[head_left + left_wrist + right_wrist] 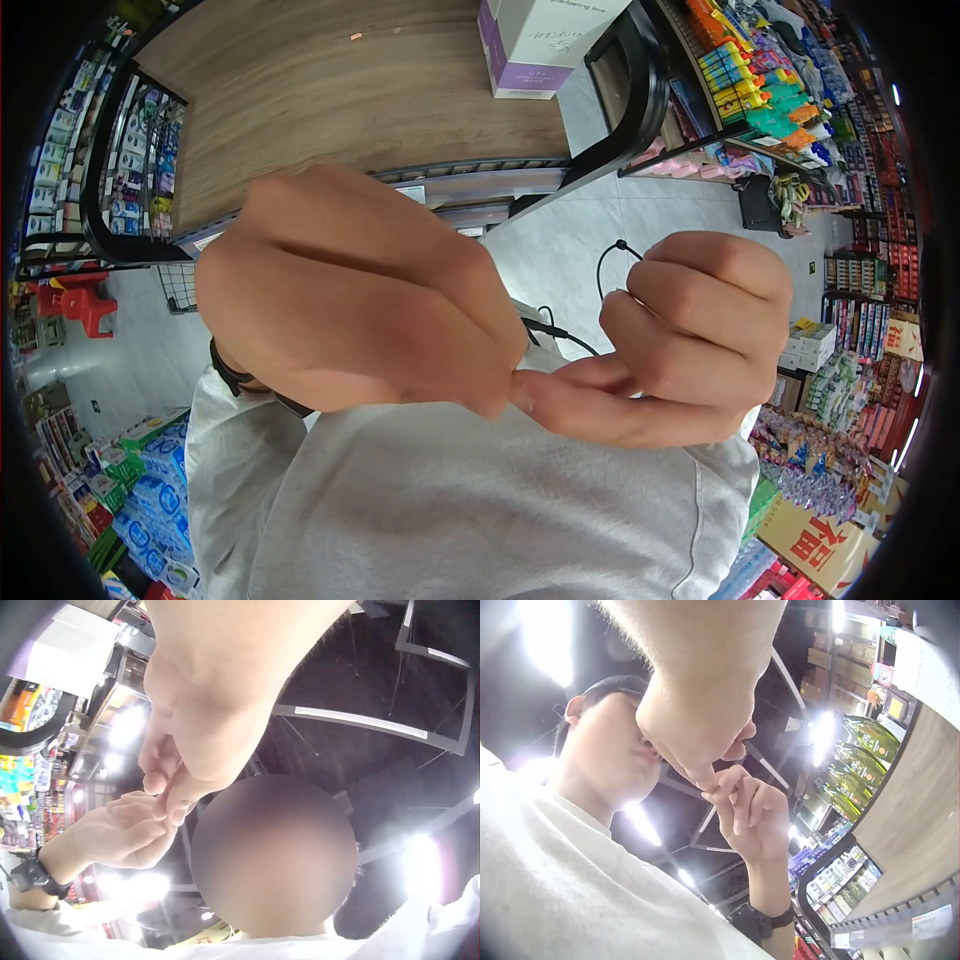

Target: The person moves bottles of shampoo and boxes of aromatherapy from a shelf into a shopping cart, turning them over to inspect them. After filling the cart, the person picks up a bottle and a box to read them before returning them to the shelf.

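Observation:
Both hands are raised in front of the chest, their fingertips meeting. In the head view the back of my left hand [360, 290] faces the camera and hides most of its fingers. My right hand [690, 340] has curled fingers, its thumb and forefinger reaching to the left hand's fingertips. From the left wrist, the left hand [210, 742] comes down from above with bent fingers against the right hand [124, 836]. The right wrist view shows the right hand [701, 720] touching the bent fingers of the left hand [757, 814]. I cannot tell whether anything small lies between the fingertips.
A wooden display shelf [330, 90] with black rails lies ahead, bearing a white and purple box [545, 45]. Stocked store racks stand on both sides. A red stool [80, 300] is at the left, and a black cable [560, 332] hangs near the chest.

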`<state>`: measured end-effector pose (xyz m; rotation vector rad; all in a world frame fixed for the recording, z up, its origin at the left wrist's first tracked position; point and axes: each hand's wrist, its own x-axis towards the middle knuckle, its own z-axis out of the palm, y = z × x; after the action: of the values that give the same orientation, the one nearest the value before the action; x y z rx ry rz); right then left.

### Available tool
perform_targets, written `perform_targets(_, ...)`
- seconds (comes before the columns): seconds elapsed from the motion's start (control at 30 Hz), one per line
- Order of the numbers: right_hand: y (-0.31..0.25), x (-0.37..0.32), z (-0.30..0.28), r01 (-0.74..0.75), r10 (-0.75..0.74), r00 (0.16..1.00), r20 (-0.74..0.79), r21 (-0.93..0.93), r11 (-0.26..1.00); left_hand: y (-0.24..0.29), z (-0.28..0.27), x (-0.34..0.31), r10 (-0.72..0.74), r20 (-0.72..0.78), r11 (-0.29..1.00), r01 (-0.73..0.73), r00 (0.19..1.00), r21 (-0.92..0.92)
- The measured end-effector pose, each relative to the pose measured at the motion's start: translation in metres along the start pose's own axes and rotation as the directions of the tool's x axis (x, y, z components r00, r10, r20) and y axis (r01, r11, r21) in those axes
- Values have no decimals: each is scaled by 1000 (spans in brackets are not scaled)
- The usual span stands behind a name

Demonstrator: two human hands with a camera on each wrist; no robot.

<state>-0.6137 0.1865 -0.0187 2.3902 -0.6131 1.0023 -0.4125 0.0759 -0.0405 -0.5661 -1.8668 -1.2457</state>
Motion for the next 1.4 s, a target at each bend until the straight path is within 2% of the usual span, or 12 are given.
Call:
perform_targets(0.2,-1,-1,-1,-16,16,1000,4,-25,1000,2,1,-3,-2,-20,1000,2,1000,26)
perform_targets(0.3,-4,-2,-1,-37,37,999,-5,-19,999,3,4,-4,-29,-79,999,32,996,41)
perform_targets(0.6,-4,1,-1,-22,22,1000,7,-26,999,4,6,-6,34,-111,997,-26,993,76)
perform_targets(0.8,-5,2,1,-15,16,1000,16,-26,1000,5,4,-7,36,-93,997,-29,995,77)
perform_targets(1.1,-3,-1,2,-9,9,1000,-13,4,1000,2,1,-3,15,-15,1000,-15,1000,-17)
perform_targets(1.2,-4,-3,2,-44,44,999,-16,-36,998,1,-2,-1,12,8,999,-12,1000,-31)
perform_targets(1.4,-4,-4,1,-41,38,999,-39,-62,997,2,1,-2,21,-3,1000,-21,1000,15)
